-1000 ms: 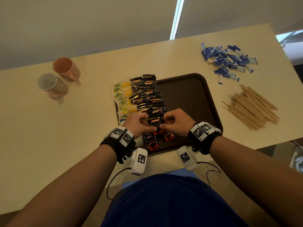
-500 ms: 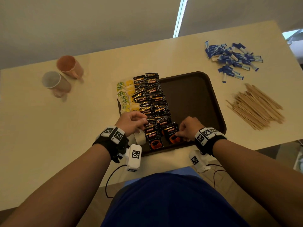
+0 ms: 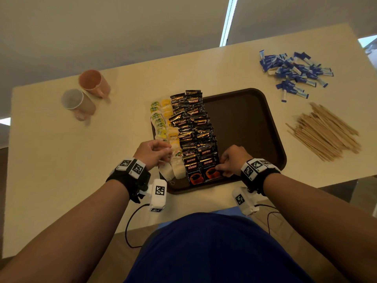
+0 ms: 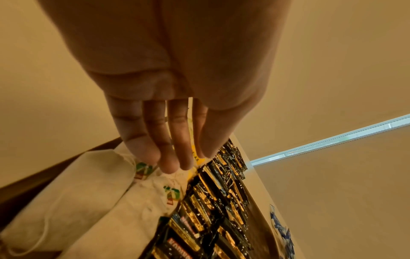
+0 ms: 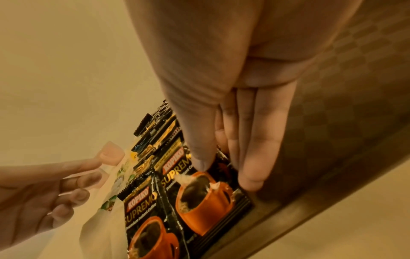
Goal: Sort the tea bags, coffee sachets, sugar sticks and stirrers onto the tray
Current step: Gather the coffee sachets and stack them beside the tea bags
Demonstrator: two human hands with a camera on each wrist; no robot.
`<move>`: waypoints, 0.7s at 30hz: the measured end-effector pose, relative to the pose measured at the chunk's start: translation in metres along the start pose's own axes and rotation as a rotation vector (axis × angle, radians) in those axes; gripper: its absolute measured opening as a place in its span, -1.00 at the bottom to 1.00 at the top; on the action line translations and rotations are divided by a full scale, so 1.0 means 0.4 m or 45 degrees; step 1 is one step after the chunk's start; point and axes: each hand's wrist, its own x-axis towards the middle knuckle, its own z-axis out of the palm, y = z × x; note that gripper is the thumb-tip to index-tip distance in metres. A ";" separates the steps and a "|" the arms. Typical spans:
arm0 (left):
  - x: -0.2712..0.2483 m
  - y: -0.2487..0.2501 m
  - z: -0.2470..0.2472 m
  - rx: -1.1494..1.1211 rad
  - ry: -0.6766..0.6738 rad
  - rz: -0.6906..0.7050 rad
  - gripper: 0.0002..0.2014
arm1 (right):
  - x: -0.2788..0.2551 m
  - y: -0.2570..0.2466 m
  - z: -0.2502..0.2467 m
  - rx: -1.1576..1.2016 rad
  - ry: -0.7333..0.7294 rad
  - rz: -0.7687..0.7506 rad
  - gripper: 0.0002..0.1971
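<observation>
Bench (image 3: 51,160): pale top under a plain wall; its near edge runs just below the brown tray (image 3: 271,139).
Head view: tea bags (image 3: 163,123) and coffee sachets (image 3: 193,127) fill the tray's left half in rows; its right half lies bare. Sugar sticks (image 3: 293,72) and stirrers (image 3: 324,133) lie in heaps on the bench, right of the tray. Two mugs (image 3: 87,94) stand far left.
Left wrist view: left hand (image 4: 168,105) hangs released, fingers straight above the nearest tea bags.
Right wrist view: right hand (image 5: 233,122) pinches the right edge of the nearest coffee sachet (image 5: 206,196), thumb on top, beside the tray's near rim.
</observation>
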 end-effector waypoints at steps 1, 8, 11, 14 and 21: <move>0.002 -0.004 -0.002 -0.018 0.013 -0.018 -0.91 | 0.000 0.001 -0.001 0.001 0.008 0.000 -0.84; 0.026 -0.046 -0.020 0.031 0.310 -0.122 -0.94 | -0.009 0.008 -0.014 0.093 0.031 -0.008 -0.92; 0.034 -0.062 -0.023 0.056 0.365 -0.179 -0.91 | -0.009 0.028 -0.037 0.005 0.117 -0.040 -0.90; 0.035 -0.065 -0.017 0.055 0.363 -0.226 -0.90 | -0.019 0.043 -0.053 -0.146 0.158 -0.085 -0.85; 0.101 -0.131 -0.031 0.036 0.206 -0.386 -0.65 | -0.025 0.071 -0.037 -0.498 -0.110 -0.066 -0.60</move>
